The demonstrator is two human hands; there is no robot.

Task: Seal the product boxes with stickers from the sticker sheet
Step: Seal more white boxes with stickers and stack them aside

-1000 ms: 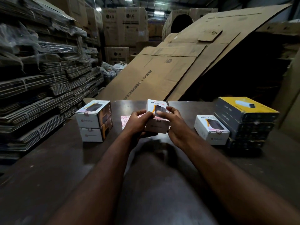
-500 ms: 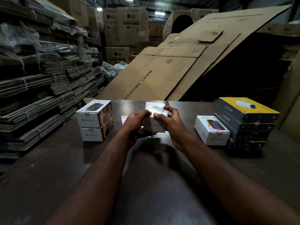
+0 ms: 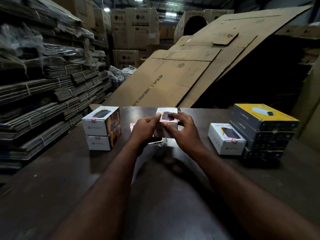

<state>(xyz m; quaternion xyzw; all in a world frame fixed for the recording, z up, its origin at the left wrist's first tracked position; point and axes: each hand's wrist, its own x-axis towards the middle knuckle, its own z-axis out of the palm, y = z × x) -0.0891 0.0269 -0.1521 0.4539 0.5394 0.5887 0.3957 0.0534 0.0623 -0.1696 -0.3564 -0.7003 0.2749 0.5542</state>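
The white product box (image 3: 166,125) is gripped by both hands, left hand (image 3: 143,129) at 9 o'clock, right hand (image 3: 183,130) at 3 o'clock, steadying its flap for sealing.

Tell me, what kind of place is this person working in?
Most likely a warehouse or packing area. Large LG cartons are stacked at the back, bundles of flattened cardboard line the left side, and small product boxes sit on the dark table.
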